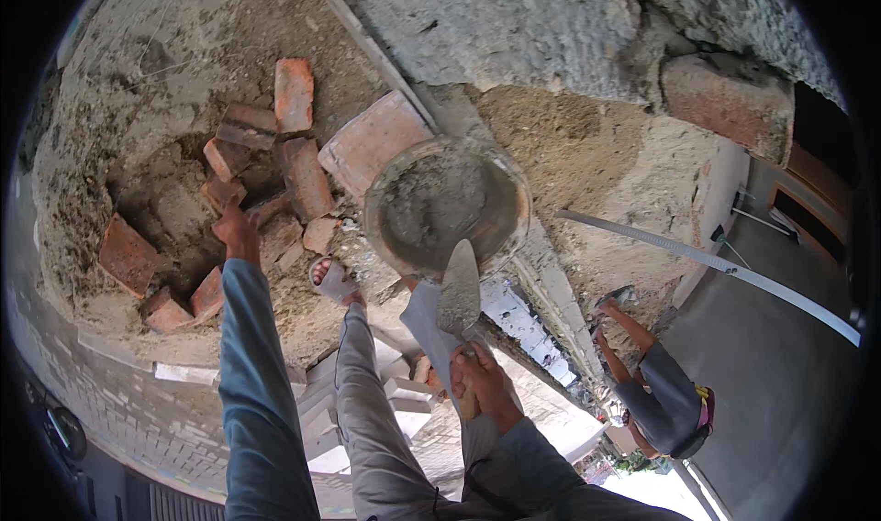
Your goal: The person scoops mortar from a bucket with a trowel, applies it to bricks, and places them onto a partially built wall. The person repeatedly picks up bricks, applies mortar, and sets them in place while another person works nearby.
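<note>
My left hand reaches into a pile of red bricks at left, fingers apart, touching or just short of a small brick; exact contact is unclear. My right hand, low in the middle, grips a trowel by its handle. The trowel's grey-coated blade points up, its tip over the near rim of a round pan that holds wet grey mortar. A larger flat brick lies at the pan's upper left. My sandalled left foot stands among rubble beside the pan.
A co-worker is at lower right. A long metal strip crosses the right side, above a grey floor. Rough concrete and a big brick piece are at the top right. A narrow board lies above the pan.
</note>
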Action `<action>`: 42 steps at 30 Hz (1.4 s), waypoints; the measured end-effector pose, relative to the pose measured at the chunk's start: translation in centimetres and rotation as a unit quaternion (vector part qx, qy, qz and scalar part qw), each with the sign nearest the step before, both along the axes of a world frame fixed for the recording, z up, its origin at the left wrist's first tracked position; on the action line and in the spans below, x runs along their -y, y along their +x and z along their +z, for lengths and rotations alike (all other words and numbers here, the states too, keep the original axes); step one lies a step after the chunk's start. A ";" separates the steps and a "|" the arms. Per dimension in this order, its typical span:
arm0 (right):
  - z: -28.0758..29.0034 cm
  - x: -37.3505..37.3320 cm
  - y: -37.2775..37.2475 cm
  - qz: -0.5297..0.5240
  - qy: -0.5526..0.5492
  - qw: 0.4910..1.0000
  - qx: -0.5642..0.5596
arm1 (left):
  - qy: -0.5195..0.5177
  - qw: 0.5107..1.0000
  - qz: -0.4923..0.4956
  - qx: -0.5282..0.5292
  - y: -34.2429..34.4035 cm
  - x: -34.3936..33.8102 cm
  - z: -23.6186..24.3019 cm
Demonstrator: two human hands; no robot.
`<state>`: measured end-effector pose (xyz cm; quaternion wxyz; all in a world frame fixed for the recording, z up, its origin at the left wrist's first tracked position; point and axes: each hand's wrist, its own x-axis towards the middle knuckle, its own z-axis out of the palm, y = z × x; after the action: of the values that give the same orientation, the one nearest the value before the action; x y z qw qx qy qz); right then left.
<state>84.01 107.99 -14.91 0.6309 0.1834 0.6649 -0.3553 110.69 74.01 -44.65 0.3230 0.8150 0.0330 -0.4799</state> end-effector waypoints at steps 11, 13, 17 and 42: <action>0.1 0.9 -2.0 -0.055 -0.012 0.998 0.038 | 0.065 0.977 -0.163 0.122 -1.9 -0.1 1.6; 0.1 1.0 -2.5 -0.053 -0.021 0.998 0.026 | 0.124 0.943 -0.236 0.198 -3.3 -0.1 2.2; 0.0 1.0 -2.8 -0.076 -0.027 0.996 0.028 | 0.009 0.937 -0.282 0.208 -0.3 -1.0 -2.2; -5.7 13.3 -9.1 0.535 -0.038 0.772 -0.340 | -0.212 0.944 -0.096 -0.236 1.6 -14.7 21.0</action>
<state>74.87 94.73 -20.58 0.4583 -0.3592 0.8126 -0.0245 112.24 88.75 -23.62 0.4233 0.5906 -0.0726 -0.6832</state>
